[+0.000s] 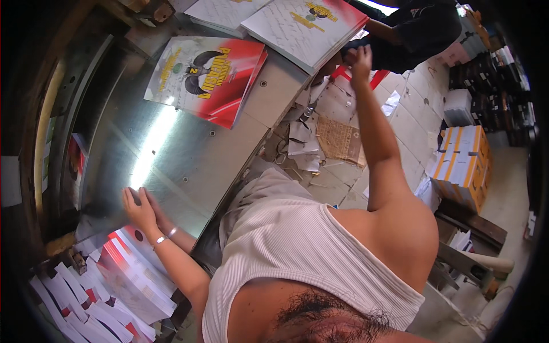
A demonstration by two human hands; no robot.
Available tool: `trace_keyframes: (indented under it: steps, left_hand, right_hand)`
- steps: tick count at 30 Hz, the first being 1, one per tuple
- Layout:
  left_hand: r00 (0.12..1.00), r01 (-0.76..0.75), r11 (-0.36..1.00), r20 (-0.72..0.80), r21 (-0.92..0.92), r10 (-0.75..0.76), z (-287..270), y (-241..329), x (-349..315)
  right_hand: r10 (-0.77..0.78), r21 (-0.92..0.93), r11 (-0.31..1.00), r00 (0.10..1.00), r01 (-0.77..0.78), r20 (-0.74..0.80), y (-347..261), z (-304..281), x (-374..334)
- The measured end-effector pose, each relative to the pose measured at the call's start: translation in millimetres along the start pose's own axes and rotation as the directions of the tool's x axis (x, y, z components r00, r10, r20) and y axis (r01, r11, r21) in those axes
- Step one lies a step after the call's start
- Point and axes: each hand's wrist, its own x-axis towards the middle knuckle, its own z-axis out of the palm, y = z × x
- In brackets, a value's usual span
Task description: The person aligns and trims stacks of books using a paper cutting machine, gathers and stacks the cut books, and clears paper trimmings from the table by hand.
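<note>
My left hand, a bracelet at its wrist, rests at the lower left of a shiny metal worktable. Its fingers are apart and hold nothing. My right arm reaches up and away, with my right hand beside the corner of a stack of booklets. Those fingers are loosely bent, with nothing seen in them. Between the hands, a smaller pile of booklets with red, white and grey covers lies on the metal, touching neither hand. A further booklet stack sits at the far edge.
A person in dark clothing stands at the far right. Printed stacks fill the lower left, near a dark machine slot holding a red-covered item. Paper scraps and brown cardboard litter the tiled floor. White-and-orange boxes stand right.
</note>
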Motion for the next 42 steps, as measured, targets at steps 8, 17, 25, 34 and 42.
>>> trace_keyframes:
  steps: [8, 17, 25, 34, 42]
  left_hand:
    - [1.0, 0.007, 0.998, -0.028, -0.067, -0.008, -21.5, -16.2, -17.6]
    - [0.999, 0.042, 0.998, 0.003, -0.055, -0.042, -33.4, -17.4, -20.5]
    - [0.998, 0.059, 0.997, 0.001, -0.049, -0.059, -32.0, -10.2, -34.4]
    - [0.999, 0.002, 0.999, -0.049, -0.039, -0.004, -31.9, -4.7, -19.6]
    - [0.97, -0.018, 0.95, -0.235, -0.312, -0.059, -53.6, -31.8, -53.9]
  right_hand:
    - [0.072, -0.42, 0.907, 0.977, 0.02, 0.202, -81.5, 12.4, 62.4]
    - [0.146, -0.164, 0.98, 0.97, -0.114, 0.196, -75.4, 5.7, 60.3]
    - [0.189, 0.235, 0.938, 0.944, -0.255, 0.269, -75.7, -13.9, 48.8]
    - [-0.204, -0.144, 0.969, 0.979, 0.198, -0.022, -122.0, 42.5, 27.9]
    - [-0.793, -0.395, 0.431, 0.549, 0.812, 0.263, -268.8, 150.9, -67.3]
